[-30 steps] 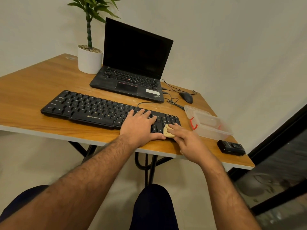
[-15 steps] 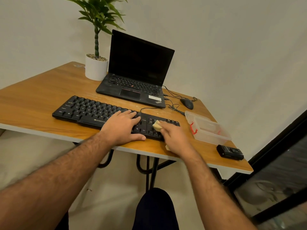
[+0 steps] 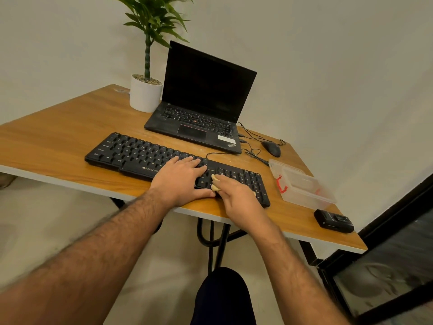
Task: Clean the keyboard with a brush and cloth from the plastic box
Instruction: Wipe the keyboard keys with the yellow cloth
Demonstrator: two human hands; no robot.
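Observation:
A black keyboard (image 3: 131, 153) lies along the front of the wooden table (image 3: 58, 137). My left hand (image 3: 181, 179) rests flat on its middle keys, fingers spread, thumb along the front edge. My right hand (image 3: 236, 195) presses a small yellowish cloth (image 3: 215, 182) onto the keys right of centre; only the cloth's edge shows past my fingers. The clear plastic box (image 3: 302, 186) with red clips stands open to the right of the keyboard. No brush is visible.
An open black laptop (image 3: 201, 118) sits behind the keyboard, a potted plant (image 3: 145, 95) at its left. A black mouse (image 3: 271, 148) and cables lie behind the box. A small black device (image 3: 334, 220) rests near the table's right front corner.
My right hand with the cloth has slid left along the keyboard from its right end toward my left hand. The left hand stays on the keys. The camera view has shifted.

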